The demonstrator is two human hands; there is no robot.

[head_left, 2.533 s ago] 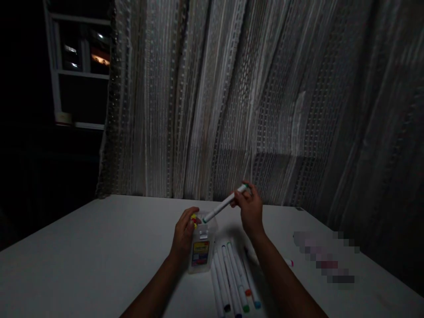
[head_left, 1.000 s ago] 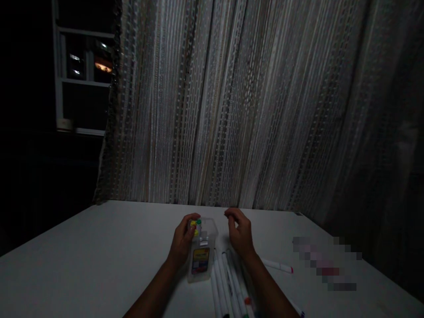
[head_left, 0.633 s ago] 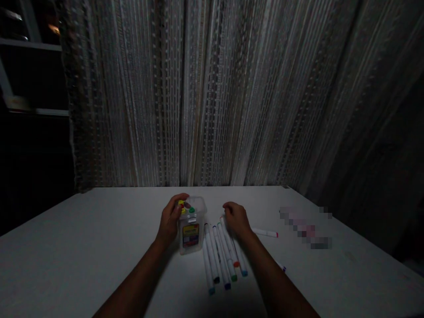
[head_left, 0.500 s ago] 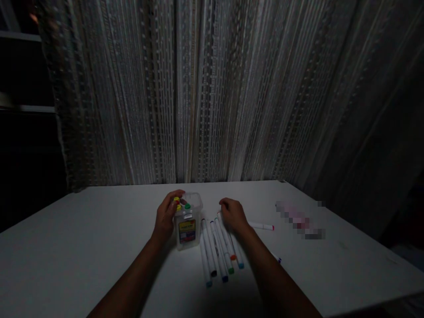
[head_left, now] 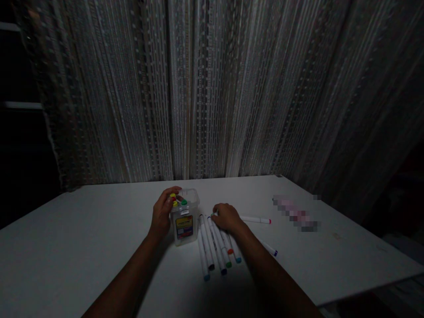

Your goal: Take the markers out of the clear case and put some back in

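My left hand (head_left: 161,212) is wrapped round the left side of a clear plastic box (head_left: 194,221) with a yellow and blue label on its front. Inside stand several markers with yellow, red and green ends (head_left: 184,202). White markers (head_left: 206,243) lie side by side just right of the box, their coloured ends toward me: light blue, black, dark blue, green, orange. Over their far ends is my right hand (head_left: 228,216), its fingers closed at the tip of a marker (head_left: 222,242); the fingertips partly hide the contact.
Beyond my right wrist lie a pink-ended marker (head_left: 256,219) and a blue-ended marker (head_left: 270,248). A blurred-out pinkish object (head_left: 294,214) rests farther right on the white table (head_left: 99,229). A striped curtain (head_left: 212,88) hangs behind the table.
My right hand has lowered toward the far ends of the markers and moved slightly left, its fingers closing there. My left hand keeps its hold on the box. The view has shifted slightly.
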